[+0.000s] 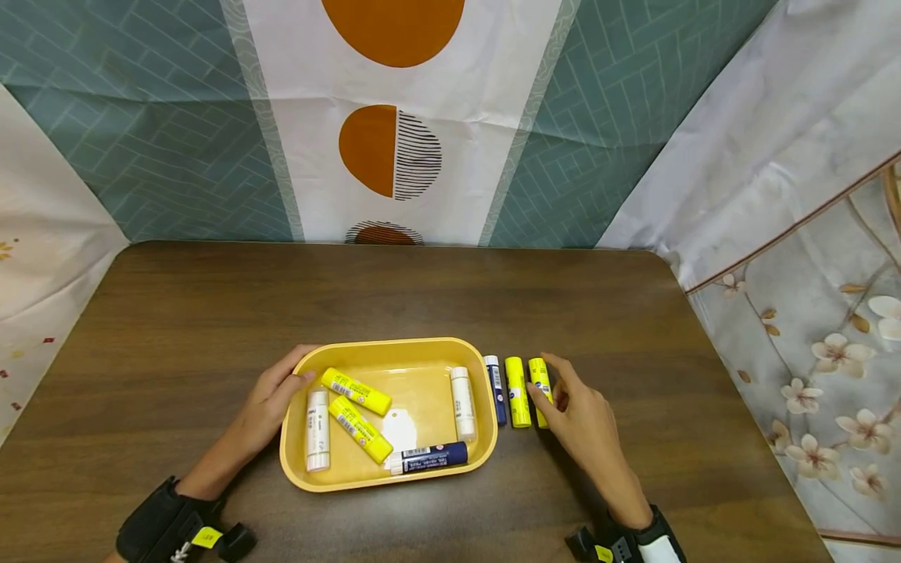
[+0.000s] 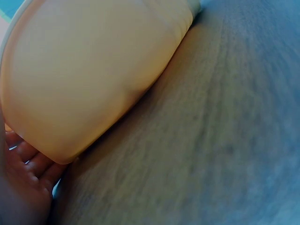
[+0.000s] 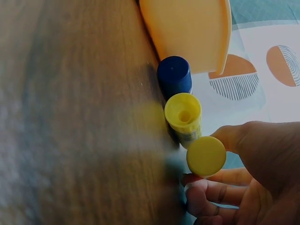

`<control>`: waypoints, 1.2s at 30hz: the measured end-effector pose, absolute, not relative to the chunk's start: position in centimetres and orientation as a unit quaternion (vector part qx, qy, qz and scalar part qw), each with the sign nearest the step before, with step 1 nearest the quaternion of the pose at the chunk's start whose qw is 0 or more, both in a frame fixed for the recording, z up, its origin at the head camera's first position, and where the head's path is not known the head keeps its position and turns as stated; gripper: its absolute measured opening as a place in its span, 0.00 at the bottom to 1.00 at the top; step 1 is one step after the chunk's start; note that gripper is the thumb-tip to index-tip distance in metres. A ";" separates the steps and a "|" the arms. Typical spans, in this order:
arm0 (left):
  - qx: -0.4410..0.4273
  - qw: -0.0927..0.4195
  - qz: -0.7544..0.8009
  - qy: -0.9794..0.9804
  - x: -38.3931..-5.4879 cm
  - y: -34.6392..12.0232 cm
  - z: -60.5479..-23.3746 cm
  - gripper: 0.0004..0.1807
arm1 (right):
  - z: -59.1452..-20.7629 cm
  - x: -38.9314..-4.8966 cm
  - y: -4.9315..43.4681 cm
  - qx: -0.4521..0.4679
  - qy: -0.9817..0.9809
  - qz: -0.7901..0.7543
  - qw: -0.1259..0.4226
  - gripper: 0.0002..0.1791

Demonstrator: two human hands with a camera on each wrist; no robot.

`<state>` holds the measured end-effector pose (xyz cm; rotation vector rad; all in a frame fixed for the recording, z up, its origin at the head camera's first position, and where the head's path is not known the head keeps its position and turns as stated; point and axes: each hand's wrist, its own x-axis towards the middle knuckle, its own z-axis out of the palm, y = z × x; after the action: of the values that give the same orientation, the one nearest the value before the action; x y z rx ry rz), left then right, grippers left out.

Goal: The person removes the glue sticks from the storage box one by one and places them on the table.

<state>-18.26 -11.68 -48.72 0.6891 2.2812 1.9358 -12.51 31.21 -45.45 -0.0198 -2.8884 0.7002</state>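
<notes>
One yellow glue stick (image 1: 539, 374), outermost at the right of the yellow tray (image 1: 415, 363), is pinched by the right hand (image 1: 583, 421) and should be light, stiff and slightly slippery, best held around its middle, while the left hand (image 1: 266, 405) grips the tray's left end.

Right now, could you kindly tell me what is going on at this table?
A person's left hand holds the left end of a yellow tray, while the right hand grips a yellow tube just outside its right end. Between that tube and the tray lie a dark blue tube and another yellow tube. The tray itself holds five more tubes.
</notes>
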 end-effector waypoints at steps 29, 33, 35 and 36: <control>0.227 0.031 0.636 0.736 -18.0 -11.8 -48.8 0.19 | -45.9 -12.8 31.3 -0.008 -0.971 0.224 0.079 0.31; 0.223 0.026 0.635 0.740 -18.1 -11.8 -48.8 0.19 | -45.8 -12.9 31.2 -0.008 -0.972 0.221 0.074 0.32; 0.222 0.032 0.632 0.742 -18.2 -11.8 -48.8 0.19 | -45.8 -12.8 31.2 -0.010 -0.973 0.220 0.073 0.32; 0.221 0.035 0.630 0.743 -18.2 -11.8 -48.8 0.19 | -45.9 -12.8 31.2 -0.009 -0.973 0.220 0.072 0.32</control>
<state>-18.25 -11.80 -48.78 0.6778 2.2849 1.9377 -12.76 31.25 -45.86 -0.0284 -2.9246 0.6606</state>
